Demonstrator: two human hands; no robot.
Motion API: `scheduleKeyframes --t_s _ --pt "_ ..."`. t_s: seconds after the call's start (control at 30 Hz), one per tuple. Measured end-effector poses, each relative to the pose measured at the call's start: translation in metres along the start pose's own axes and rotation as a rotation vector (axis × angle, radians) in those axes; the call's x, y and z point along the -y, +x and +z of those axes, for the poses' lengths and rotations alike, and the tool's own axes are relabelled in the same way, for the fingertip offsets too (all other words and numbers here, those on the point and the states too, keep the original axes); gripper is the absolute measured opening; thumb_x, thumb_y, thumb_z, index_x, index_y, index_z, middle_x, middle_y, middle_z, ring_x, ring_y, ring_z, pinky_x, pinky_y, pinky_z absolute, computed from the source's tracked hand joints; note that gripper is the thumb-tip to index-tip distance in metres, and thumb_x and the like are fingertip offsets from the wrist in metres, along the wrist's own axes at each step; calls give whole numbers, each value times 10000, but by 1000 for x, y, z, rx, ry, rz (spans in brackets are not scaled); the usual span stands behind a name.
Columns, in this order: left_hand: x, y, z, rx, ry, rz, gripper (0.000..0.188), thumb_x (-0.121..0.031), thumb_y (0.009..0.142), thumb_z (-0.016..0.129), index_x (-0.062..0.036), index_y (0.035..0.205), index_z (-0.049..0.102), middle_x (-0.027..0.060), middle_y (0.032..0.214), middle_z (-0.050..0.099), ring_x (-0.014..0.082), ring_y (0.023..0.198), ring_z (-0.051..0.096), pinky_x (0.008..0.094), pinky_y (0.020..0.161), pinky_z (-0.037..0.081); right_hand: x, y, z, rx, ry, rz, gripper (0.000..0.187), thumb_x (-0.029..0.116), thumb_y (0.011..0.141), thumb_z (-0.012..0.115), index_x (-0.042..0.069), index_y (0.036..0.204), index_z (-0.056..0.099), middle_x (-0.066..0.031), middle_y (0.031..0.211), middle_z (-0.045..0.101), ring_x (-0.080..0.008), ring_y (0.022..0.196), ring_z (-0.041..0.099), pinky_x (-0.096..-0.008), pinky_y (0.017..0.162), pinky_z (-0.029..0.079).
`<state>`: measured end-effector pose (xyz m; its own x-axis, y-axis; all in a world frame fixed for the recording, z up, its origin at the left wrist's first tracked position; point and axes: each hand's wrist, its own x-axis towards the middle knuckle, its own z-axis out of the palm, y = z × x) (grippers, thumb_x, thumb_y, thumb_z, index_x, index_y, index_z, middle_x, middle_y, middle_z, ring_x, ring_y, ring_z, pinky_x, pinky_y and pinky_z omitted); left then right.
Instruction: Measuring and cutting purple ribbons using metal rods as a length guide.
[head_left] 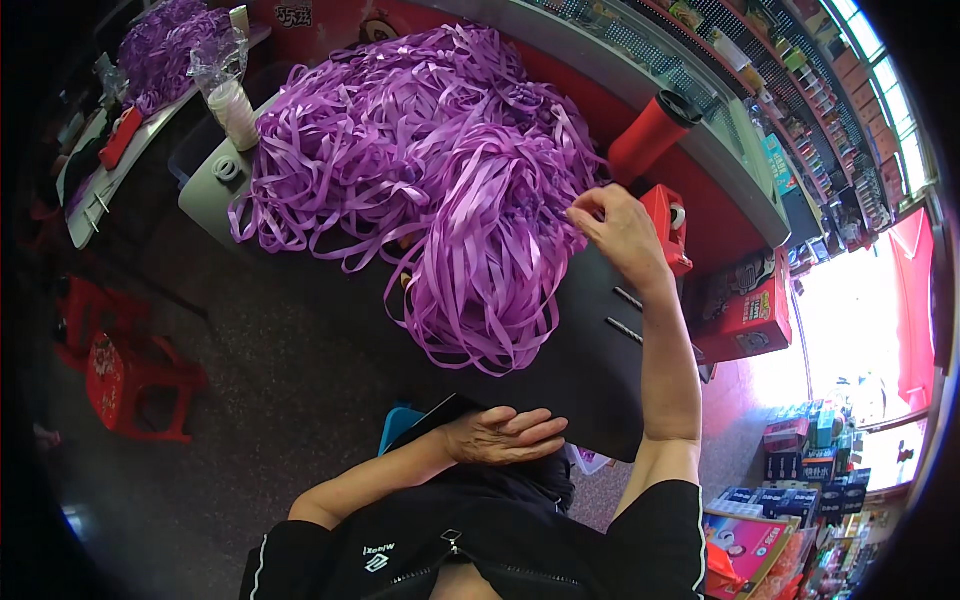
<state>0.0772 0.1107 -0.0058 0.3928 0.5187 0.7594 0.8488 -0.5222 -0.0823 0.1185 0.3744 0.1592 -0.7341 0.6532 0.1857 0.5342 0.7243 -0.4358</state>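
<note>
Purple ribbons: big tangled heap (pixel 400 140) of shiny loops right in front of you, piled over the far part of the dark table (pixel 590 385), with a thick bunch spilling down toward your lap.
Your right hand: your right hand (pixel 620 232) is up at the heap's right edge, palm down, thumb and index tips brought close together. Can't tell if there's a strip pinched between them, the ribbons right behind are too busy.
Your left hand: way lower, your left hand (pixel 508 436) lies in front of your belly, fingers loosely side by side and slightly bent, well apart from the ribbons. A flat black thing (pixel 436 418) sits just beside the wrist, no idea what it is.
Right side of the table: a red tumbler with a dark lid (pixel 648 140) leans past the heap, then a red tape dispenser (pixel 672 235) just behind your right wrist, plus two slim dark rods (pixel 626 329) by your forearm.
Left side: a stack of white cups (pixel 234 112) in clear plastic, and a small white ring (pixel 226 169) near it.
Floor: red stool (pixel 140 380) off to your left.
</note>
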Motion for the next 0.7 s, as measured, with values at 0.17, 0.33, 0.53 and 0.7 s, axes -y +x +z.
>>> scheduleKeyframes --t_s 0.17,0.33,0.53,0.7 --pt "0 -2 0 7 14 2 418 -254 856 509 -263 1273 499 -75 1347 506 75 1164 472 333 1047 176 28 8 7 -103 -81 -120 328 356 796 682 34 858 691 -147 914 629 -311 925 592 -402 814 455" --pt "-2 -1 -2 15 59 12 426 -250 863 479 -269 1289 492 -73 1362 496 82 1179 466 341 1042 191 29 11 15 -49 -84 -166 330 356 793 686 32 857 691 -145 880 641 -323 897 594 -410 812 454" --pt "-6 -2 -7 30 -31 -45 432 -200 850 489 -256 1278 512 -59 1357 502 96 1220 443 350 1068 196 88 -19 -23 -150 340 -194 154 161 870 658 11 896 684 -93 880 683 -144 804 636 -276 746 484" --pt "-12 1 -14 -1 -153 -148 410 -187 824 572 -242 1230 561 -44 1345 512 116 1229 450 345 1075 208 102 -57 -46 -102 983 -196 207 173 941 574 -28 978 604 -83 783 641 -125 649 593 -288 677 505"
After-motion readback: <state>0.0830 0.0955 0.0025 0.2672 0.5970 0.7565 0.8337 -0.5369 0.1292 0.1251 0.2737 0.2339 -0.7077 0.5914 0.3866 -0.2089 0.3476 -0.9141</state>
